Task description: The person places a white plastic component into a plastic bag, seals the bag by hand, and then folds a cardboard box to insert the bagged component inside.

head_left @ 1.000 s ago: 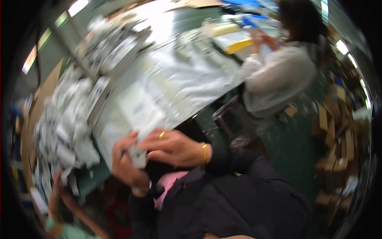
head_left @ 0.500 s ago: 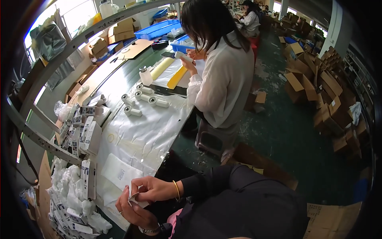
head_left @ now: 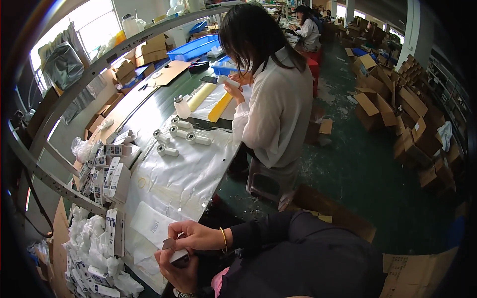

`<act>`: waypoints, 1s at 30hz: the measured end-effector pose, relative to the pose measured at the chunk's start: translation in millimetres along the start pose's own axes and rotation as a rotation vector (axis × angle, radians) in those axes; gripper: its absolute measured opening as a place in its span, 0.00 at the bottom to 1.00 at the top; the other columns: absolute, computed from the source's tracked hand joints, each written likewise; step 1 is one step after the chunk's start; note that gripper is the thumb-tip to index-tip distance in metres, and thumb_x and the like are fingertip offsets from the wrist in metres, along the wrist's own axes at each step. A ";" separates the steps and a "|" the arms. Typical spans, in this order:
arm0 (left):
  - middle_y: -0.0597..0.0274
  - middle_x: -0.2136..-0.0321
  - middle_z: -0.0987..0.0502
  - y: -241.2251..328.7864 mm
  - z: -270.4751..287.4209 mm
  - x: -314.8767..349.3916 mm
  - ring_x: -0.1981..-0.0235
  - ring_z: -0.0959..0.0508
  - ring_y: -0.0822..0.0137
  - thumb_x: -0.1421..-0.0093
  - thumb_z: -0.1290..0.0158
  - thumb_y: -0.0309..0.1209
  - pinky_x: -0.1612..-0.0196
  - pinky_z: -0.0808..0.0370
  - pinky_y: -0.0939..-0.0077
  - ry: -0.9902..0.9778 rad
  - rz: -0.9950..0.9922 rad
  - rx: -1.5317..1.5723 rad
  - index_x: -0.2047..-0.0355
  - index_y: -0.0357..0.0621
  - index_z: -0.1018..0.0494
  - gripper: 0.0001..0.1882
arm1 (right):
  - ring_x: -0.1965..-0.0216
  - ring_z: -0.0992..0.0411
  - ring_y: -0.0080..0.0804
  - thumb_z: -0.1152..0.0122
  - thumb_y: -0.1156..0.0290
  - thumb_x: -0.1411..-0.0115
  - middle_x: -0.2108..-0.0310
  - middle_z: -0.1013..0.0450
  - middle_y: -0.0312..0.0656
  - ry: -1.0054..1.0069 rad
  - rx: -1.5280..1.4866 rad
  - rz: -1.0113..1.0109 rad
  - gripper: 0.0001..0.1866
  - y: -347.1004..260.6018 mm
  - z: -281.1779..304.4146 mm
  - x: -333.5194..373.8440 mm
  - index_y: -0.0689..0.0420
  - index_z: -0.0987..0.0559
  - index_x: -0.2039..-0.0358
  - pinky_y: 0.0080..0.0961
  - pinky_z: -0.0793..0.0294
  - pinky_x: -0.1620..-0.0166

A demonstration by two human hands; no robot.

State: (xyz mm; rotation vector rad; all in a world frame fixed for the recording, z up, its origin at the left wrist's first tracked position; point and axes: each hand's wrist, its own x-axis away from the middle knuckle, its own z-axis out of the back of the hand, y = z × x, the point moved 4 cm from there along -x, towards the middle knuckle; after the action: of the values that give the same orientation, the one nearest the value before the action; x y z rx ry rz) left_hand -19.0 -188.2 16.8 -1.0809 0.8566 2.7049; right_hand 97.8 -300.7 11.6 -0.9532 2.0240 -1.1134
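Observation:
Low in the picture, my left hand [head_left: 175, 274] is wrapped around a small white box [head_left: 178, 255], whose near end looks dark. My right hand [head_left: 199, 236], with a gold bangle at its wrist, is closed over the top of the box, fingertips at a raised flap [head_left: 169, 243]. My fingers cover much of the box. Just beyond them a flat white pouch [head_left: 151, 222] lies on the plastic-covered table [head_left: 169, 184]. Farther up the table lie several white cylindrical fittings [head_left: 198, 138] with round, dark-centred ends.
To the left stand stacked white printed boxes [head_left: 118, 181], with crumpled white plastic bags [head_left: 89, 231] nearer. A metal shelf rail [head_left: 94, 67] curves above. A co-worker [head_left: 273, 104] sits at the table handling a white part, near a spray bottle [head_left: 182, 108]. Cardboard boxes [head_left: 375, 107] crowd the right.
My left hand has turned and closed around the box, so its body and raised flap now show. Both hands have shifted slightly right.

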 end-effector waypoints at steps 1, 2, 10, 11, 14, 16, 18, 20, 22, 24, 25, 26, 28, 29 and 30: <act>0.47 0.56 0.28 -1.5 0.6 1.5 0.56 0.24 0.45 0.50 0.28 0.30 0.48 0.26 0.55 0.014 0.026 -0.013 0.42 0.44 0.38 0.39 | 0.72 0.26 0.21 0.35 0.70 0.34 0.68 0.25 0.34 -0.016 0.006 -0.001 0.08 -1.4 -3.1 0.4 0.57 0.26 0.63 0.21 0.26 0.68; 0.48 0.57 0.28 -2.8 -0.5 2.0 0.56 0.24 0.45 0.50 0.28 0.31 0.48 0.26 0.55 0.027 0.048 -0.020 0.42 0.43 0.38 0.39 | 0.72 0.26 0.21 0.35 0.70 0.34 0.68 0.25 0.34 -0.014 0.008 0.001 0.08 -1.6 -3.2 1.9 0.57 0.26 0.63 0.21 0.26 0.68; 0.47 0.53 0.27 -18.6 3.5 12.5 0.52 0.23 0.49 0.48 0.27 0.35 0.44 0.26 0.58 0.159 0.344 0.115 0.41 0.39 0.39 0.41 | 0.58 0.24 0.41 0.31 0.68 0.35 0.53 0.25 0.43 -0.029 0.816 0.640 0.20 -28.6 -21.0 25.1 0.56 0.20 0.43 0.31 0.24 0.50; 0.47 0.53 0.27 -16.9 0.9 13.7 0.52 0.23 0.49 0.48 0.27 0.35 0.44 0.26 0.58 0.161 0.346 0.114 0.41 0.39 0.39 0.41 | 0.57 0.23 0.40 0.31 0.69 0.35 0.52 0.25 0.43 -0.014 0.790 0.637 0.21 -21.7 -18.3 24.9 0.54 0.20 0.41 0.32 0.24 0.50; 0.41 0.46 0.27 6.5 -5.6 3.1 0.50 0.22 0.44 0.45 0.28 0.35 0.43 0.26 0.56 0.309 0.322 0.193 0.39 0.39 0.38 0.39 | 0.55 0.23 0.40 0.30 0.70 0.36 0.49 0.25 0.43 0.016 0.735 0.635 0.24 -12.2 -15.6 23.2 0.51 0.19 0.38 0.32 0.23 0.49; 0.40 0.46 0.27 -0.8 -9.5 4.3 0.48 0.22 0.43 0.45 0.29 0.37 0.42 0.26 0.55 0.273 0.362 0.142 0.39 0.38 0.37 0.39 | 0.53 0.22 0.40 0.30 0.71 0.36 0.47 0.25 0.44 0.104 0.686 0.628 0.21 -17.7 -10.4 22.1 0.51 0.17 0.41 0.33 0.22 0.49; 0.39 0.45 0.26 -8.4 -13.0 7.7 0.46 0.22 0.42 0.43 0.29 0.39 0.40 0.27 0.54 0.205 0.447 0.035 0.38 0.36 0.36 0.39 | 0.52 0.22 0.40 0.30 0.71 0.36 0.46 0.25 0.44 0.145 0.662 0.623 0.20 -21.4 -9.5 22.8 0.50 0.15 0.43 0.33 0.22 0.49; 0.39 0.47 0.25 -10.2 -10.3 11.5 0.48 0.21 0.42 0.43 0.30 0.40 0.42 0.26 0.54 0.230 0.416 0.024 0.40 0.36 0.35 0.37 | 0.54 0.21 0.40 0.30 0.71 0.36 0.48 0.23 0.44 0.109 0.698 0.666 0.19 -26.0 -14.5 25.4 0.50 0.15 0.44 0.32 0.21 0.51; 0.41 0.51 0.22 -9.3 -6.2 15.2 0.51 0.20 0.41 0.42 0.30 0.40 0.45 0.24 0.54 0.280 0.356 -0.001 0.43 0.36 0.31 0.34 | 0.54 0.20 0.39 0.30 0.71 0.36 0.50 0.22 0.45 0.088 0.717 0.686 0.18 -26.8 -13.0 26.7 0.50 0.14 0.45 0.31 0.20 0.52; 0.41 0.53 0.22 -13.4 -1.1 17.0 0.53 0.20 0.40 0.43 0.31 0.39 0.45 0.25 0.51 0.247 0.258 -0.108 0.43 0.36 0.30 0.33 | 0.57 0.19 0.35 0.29 0.71 0.36 0.54 0.20 0.43 0.028 0.709 0.641 0.18 -21.9 -4.5 25.6 0.53 0.15 0.45 0.29 0.20 0.53; 0.42 0.55 0.22 -14.6 1.5 15.6 0.54 0.21 0.40 0.44 0.31 0.38 0.46 0.26 0.49 0.210 0.156 -0.213 0.43 0.35 0.29 0.33 | 0.59 0.19 0.33 0.28 0.71 0.36 0.57 0.19 0.42 0.000 0.705 0.618 0.18 -20.6 -2.0 25.9 0.55 0.15 0.45 0.28 0.20 0.54; 0.42 0.57 0.22 -15.3 2.0 15.0 0.56 0.21 0.39 0.44 0.32 0.37 0.46 0.27 0.47 0.173 0.053 -0.317 0.43 0.35 0.28 0.32 | 0.59 0.19 0.33 0.28 0.71 0.36 0.57 0.19 0.42 0.002 0.707 0.618 0.18 -21.2 0.4 28.4 0.55 0.15 0.45 0.28 0.20 0.54; 0.43 0.59 0.22 -17.3 7.8 12.7 0.58 0.21 0.39 0.45 0.32 0.37 0.48 0.27 0.47 0.115 0.002 -0.296 0.44 0.36 0.28 0.31 | 0.61 0.19 0.27 0.28 0.69 0.35 0.60 0.18 0.40 -0.027 0.517 0.301 0.15 -13.0 6.9 27.6 0.59 0.14 0.49 0.25 0.20 0.55; 0.44 0.60 0.22 -16.7 9.4 12.2 0.60 0.22 0.40 0.46 0.32 0.37 0.51 0.27 0.47 0.054 -0.052 -0.272 0.46 0.37 0.27 0.30 | 0.62 0.20 0.25 0.28 0.69 0.34 0.62 0.17 0.39 -0.041 0.421 0.144 0.14 -8.0 9.6 28.8 0.61 0.14 0.51 0.24 0.20 0.56; 0.45 0.62 0.23 -15.3 9.8 12.4 0.61 0.22 0.40 0.47 0.32 0.37 0.53 0.27 0.47 -0.007 -0.106 -0.246 0.47 0.38 0.27 0.29 | 0.62 0.20 0.25 0.28 0.69 0.34 0.62 0.17 0.39 -0.044 0.421 0.143 0.14 -7.9 11.7 31.2 0.61 0.14 0.51 0.24 0.20 0.56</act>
State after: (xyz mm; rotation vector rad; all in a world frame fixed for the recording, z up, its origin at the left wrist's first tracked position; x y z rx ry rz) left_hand -29.6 -171.4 7.2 -1.1235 0.4579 2.7745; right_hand 92.4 -334.3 7.7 -0.6031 1.6959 -1.3528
